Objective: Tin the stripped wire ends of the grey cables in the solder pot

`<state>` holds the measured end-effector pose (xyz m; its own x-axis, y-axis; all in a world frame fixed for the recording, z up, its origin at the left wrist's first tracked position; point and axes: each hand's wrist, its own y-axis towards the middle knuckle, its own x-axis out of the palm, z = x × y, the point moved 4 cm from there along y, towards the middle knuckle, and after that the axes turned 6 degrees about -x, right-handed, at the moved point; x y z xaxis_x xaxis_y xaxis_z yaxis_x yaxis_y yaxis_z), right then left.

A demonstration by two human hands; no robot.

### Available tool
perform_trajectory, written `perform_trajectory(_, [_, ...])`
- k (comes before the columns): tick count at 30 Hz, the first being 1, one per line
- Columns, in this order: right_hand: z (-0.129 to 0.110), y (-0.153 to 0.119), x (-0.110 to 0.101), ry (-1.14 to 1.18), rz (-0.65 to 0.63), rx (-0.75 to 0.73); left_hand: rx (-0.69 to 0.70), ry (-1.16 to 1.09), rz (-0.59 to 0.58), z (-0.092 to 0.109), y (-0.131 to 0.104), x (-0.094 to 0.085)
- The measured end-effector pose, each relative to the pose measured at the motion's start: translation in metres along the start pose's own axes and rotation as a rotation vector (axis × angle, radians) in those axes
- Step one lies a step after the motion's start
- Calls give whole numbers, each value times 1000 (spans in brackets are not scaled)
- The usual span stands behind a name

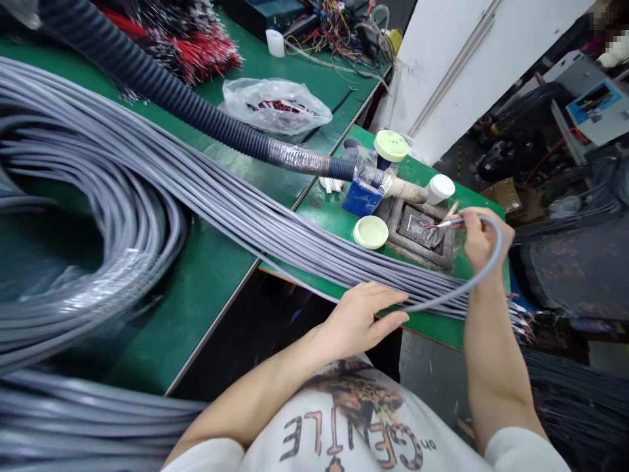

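A grey cable point(484, 272) loops from my left hand point(366, 314) round to my right hand point(484, 239). My right hand pinches it close to its stripped end, where thin wires point(432, 226) point down at a solder pot point(417, 229) with a shiny square surface. Between the thumb and fingers of my left hand the same cable passes, loosely held at the near edge of the bundle of grey cables point(295, 236). A pale stick point(451, 211) stands by the pot's right side, partly behind the wires.
A ribbed black hose point(196, 108) ends in a nozzle point(407, 190) above the pot, propped on a blue box point(362, 196). Around it stand a yellowish round lid point(371, 232), a white tub point(441, 188) and a lidded jar point(392, 145). Coiled cables point(142, 262) cover the left table.
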<state>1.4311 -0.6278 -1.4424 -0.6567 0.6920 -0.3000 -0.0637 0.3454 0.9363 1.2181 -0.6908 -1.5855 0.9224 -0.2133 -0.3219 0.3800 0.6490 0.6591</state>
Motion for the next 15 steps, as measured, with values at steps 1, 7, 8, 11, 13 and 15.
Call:
perform_trajectory(1, [-23, -11, -10, -45, 37, -58, -35, -92, -1, -1, 1, 1])
perform_trajectory(7, [-93, -106, -36, 66, -235, -441, -381, -771, -67, -14, 4, 25])
perform_trajectory(8, [-94, -120, -35, 75, -323, -494, -418, -845, -65, -17, 4, 30])
perform_trajectory(11, [-92, -153, -33, 78, -487, -605, -472, -930, -11, -20, 3, 40])
perform_trajectory(13, [-90, -167, -34, 61, -517, -656, -476, -919, 21, -20, 1, 43])
perform_trajectory(15, [-88, -176, -37, 43, -515, -665, -464, -876, 21, -18, -1, 46])
